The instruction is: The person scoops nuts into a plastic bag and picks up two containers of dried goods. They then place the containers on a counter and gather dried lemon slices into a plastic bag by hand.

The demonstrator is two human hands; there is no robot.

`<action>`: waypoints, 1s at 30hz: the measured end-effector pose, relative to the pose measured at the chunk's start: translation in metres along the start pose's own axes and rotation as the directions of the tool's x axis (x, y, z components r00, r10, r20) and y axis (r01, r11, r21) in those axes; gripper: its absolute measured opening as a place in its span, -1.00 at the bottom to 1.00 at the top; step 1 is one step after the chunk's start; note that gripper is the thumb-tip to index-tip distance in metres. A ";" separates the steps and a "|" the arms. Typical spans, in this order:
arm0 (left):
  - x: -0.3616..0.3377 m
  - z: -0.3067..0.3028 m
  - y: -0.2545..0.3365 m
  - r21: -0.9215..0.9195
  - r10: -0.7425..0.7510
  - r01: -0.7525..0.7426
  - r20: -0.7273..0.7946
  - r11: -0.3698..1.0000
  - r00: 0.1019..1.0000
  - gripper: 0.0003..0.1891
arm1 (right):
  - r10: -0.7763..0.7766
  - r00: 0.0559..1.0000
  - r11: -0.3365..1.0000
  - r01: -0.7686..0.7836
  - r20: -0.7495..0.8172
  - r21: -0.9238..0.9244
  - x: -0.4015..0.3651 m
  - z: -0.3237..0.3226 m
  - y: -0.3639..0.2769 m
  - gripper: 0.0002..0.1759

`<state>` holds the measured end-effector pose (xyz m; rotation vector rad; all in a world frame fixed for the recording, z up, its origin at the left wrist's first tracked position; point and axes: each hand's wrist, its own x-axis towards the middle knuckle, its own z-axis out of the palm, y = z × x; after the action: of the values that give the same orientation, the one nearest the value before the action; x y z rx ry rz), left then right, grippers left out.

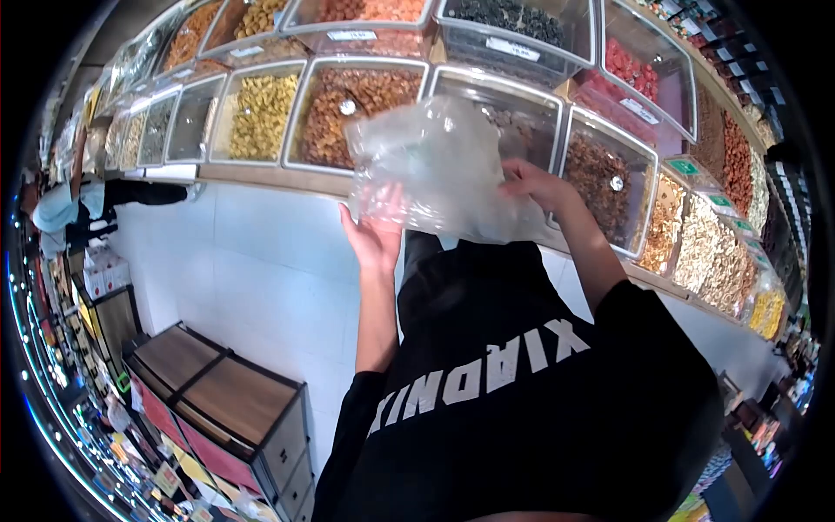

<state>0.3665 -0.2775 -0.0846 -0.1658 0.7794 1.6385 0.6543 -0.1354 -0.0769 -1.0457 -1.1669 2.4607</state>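
Observation:
A clear, crinkled plastic bag [435, 165] is spread out in front of my body, over the front row of bins. My right hand [541, 187] pinches its right side between thumb and fingers. At the bag's lower left, my left hand [377, 237] has its palm turned up and its thumb stretched away. The fingers of that hand show faintly through the film and lie against it. Behind the bag, a bin of brown dried fruit [335, 109] and a bin of dark pieces [520, 126] are partly covered.
More lidded bins stand around, among them yellow dried fruit [259, 113], red pieces [628, 74] and dark brown pieces [600, 187]. Open heaps of pale flakes [709, 248] lie to the right. Another person [74, 204] stands at far left. A brown-topped display stand [217, 383] is at lower left.

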 end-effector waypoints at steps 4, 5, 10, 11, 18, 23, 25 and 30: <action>0.051 -0.006 0.040 0.280 0.040 -0.066 0.098 0.958 0.994 -0.60 | -0.108 0.947 0.986 0.062 -0.304 -0.157 -0.011 0.031 -0.037 -0.35; 0.061 -0.008 0.049 0.383 0.038 -0.079 0.113 0.920 0.993 -0.65 | -0.143 0.923 0.982 0.087 -0.358 -0.168 -0.010 0.033 -0.040 -0.35; 0.097 -0.022 0.092 0.362 0.086 -0.142 0.169 0.921 0.982 -0.77 | -0.455 0.684 0.864 0.494 -0.571 -0.096 0.000 0.015 -0.029 -0.66; 0.100 -0.026 0.095 0.437 0.052 -0.139 0.205 0.888 0.977 -0.76 | -0.453 0.620 0.845 0.529 -0.640 -0.085 -0.001 0.022 -0.037 -0.75; 0.099 -0.043 0.134 0.490 -0.512 0.326 0.314 0.809 0.799 -0.39 | -0.361 0.696 0.933 0.278 -0.621 -0.230 -0.020 0.018 -0.022 -0.92; 0.155 -0.061 0.098 0.782 -0.498 0.242 0.099 0.574 0.862 -0.68 | -0.277 0.785 0.905 0.019 -0.554 -0.426 -0.048 0.022 -0.014 -0.80; 0.181 -0.068 0.082 0.831 -0.541 0.192 0.149 0.522 0.828 -0.76 | -0.226 0.777 0.891 -0.078 -0.587 -0.447 -0.057 0.030 -0.009 -0.64; 0.132 0.016 0.139 0.610 0.009 -0.053 0.075 0.791 0.997 -0.69 | -0.228 0.616 0.804 -0.318 -0.754 -0.503 -0.092 0.016 0.065 -0.61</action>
<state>0.2120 -0.1623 -0.0858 0.3700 1.2263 1.3321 0.7155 -0.2309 -0.0717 -2.0638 -1.5604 1.2452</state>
